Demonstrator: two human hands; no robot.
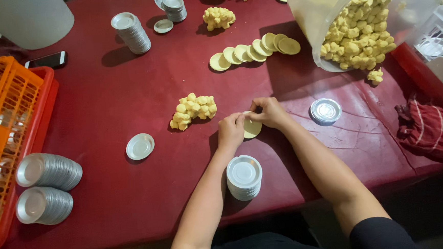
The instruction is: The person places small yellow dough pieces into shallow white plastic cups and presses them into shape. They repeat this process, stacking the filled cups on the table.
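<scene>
Both hands, left (230, 130) and right (267, 111), pinch one dough disc (252, 129) flat on the counter (127, 94), between them, just right of the dough pile (193, 110).

A small pastry workshop is showing here: stacked foil tart tins (243, 177), heaped dough pieces (193, 110), filled tins in a row (254, 51), orange crates (4, 127).

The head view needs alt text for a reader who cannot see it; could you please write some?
Both hands, left hand and right hand, press a yellow dough disc on a dark red table, beside a pile of dough balls and a stack of small metal tins.
</scene>
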